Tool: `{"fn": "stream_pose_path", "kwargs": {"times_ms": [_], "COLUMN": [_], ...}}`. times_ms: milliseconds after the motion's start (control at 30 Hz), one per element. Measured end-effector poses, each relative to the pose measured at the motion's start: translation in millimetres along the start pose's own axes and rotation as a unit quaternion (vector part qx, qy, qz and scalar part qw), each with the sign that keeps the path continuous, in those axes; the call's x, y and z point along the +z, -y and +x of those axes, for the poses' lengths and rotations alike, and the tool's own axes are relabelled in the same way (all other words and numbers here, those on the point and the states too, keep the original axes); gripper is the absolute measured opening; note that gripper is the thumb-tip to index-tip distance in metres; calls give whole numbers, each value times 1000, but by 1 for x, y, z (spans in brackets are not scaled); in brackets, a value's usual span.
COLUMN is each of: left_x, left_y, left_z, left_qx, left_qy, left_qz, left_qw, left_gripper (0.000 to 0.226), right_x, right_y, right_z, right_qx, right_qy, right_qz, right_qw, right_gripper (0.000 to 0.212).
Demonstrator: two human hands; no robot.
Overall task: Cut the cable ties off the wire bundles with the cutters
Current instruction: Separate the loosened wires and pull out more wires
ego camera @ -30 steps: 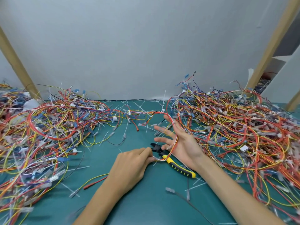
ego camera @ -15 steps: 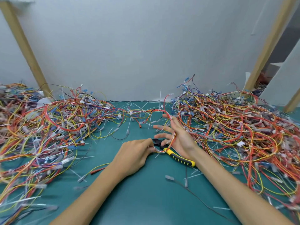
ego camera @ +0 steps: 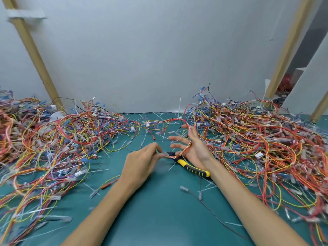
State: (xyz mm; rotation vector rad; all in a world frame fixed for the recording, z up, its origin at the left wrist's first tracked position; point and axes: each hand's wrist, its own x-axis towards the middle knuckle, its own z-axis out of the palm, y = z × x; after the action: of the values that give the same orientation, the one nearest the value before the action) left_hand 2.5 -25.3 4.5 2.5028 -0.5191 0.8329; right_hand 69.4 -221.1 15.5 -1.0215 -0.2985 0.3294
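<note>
A thin red-and-orange wire bundle (ego camera: 184, 150) loops from the right pile across the palm of my right hand (ego camera: 195, 150), whose fingers are spread and straight. My left hand (ego camera: 142, 164) has curled fingers and pinches the bundle's lower end by the cutter jaws. The cutters (ego camera: 194, 169), with a yellow-and-black handle, lie on the green mat (ego camera: 159, 210) under the heel of my right hand. Their jaws point toward my left fingertips, and the second handle is hidden. A white cable tie (ego camera: 180, 110) stands up from the bundle's far end.
Big tangles of coloured wires fill the left side (ego camera: 53, 148) and the right side (ego camera: 257, 148) of the mat. Cut white ties and loose wires (ego camera: 200, 194) litter the middle. A white wall and slanted wooden posts (ego camera: 37, 57) stand behind.
The view has tilted upward. My left fingers have risen slightly at the bundle's end. My right hand and the cutters stay in about the same place.
</note>
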Motion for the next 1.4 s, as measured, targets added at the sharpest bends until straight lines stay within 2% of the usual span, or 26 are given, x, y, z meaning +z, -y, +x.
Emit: {"fn": "stream_pose_path", "kwargs": {"times_ms": [67,167,200,267,300,367,467,533,600,667,733,933,1400], "left_x": [-6,-17,-21,-28,-31,-34,-36,-36,-35,-33,-30,-20,-20], "left_y": [6,20,24,29,30,28,25,27,29,33,38,43,41], "left_z": [0,4,5,6,7,7,10,12,10,7,4,2,3], "left_qx": [-4,-63,-76,-107,-137,-214,-318,-332,-320,-306,-302,-333,-341], "left_qy": [46,203,235,266,274,281,266,263,266,264,260,235,215], "left_qz": [-13,-85,-102,-156,-217,-377,-602,-694,-747,-774,-780,-755,-753], "left_qw": [999,973,964,945,927,856,683,582,519,487,482,513,520], "left_gripper": [26,13,12,11,10,30,69,85,94,98,99,97,94], "right_x": [0,-1,-2,-3,-3,-4,-4,-4,-4,-3,-3,-1,6], "right_y": [0,0,0,-1,-1,0,1,2,4,4,4,4,5], "right_z": [2,4,4,4,3,3,1,0,-1,-1,-1,-3,-7], "right_qx": [-2,1,0,-3,-4,-7,-8,-10,-10,-9,-11,-10,-13], "right_qy": [-2,3,3,-1,-3,-9,-19,-22,-23,-24,-23,-20,-27], "right_qz": [4,1,0,0,-1,-3,-4,2,12,19,24,17,1], "right_qw": [1000,1000,1000,1000,1000,1000,1000,1000,1000,999,999,1000,1000], "right_gripper": [23,23,22,22,22,22,22,22,23,23,24,26,26]}}
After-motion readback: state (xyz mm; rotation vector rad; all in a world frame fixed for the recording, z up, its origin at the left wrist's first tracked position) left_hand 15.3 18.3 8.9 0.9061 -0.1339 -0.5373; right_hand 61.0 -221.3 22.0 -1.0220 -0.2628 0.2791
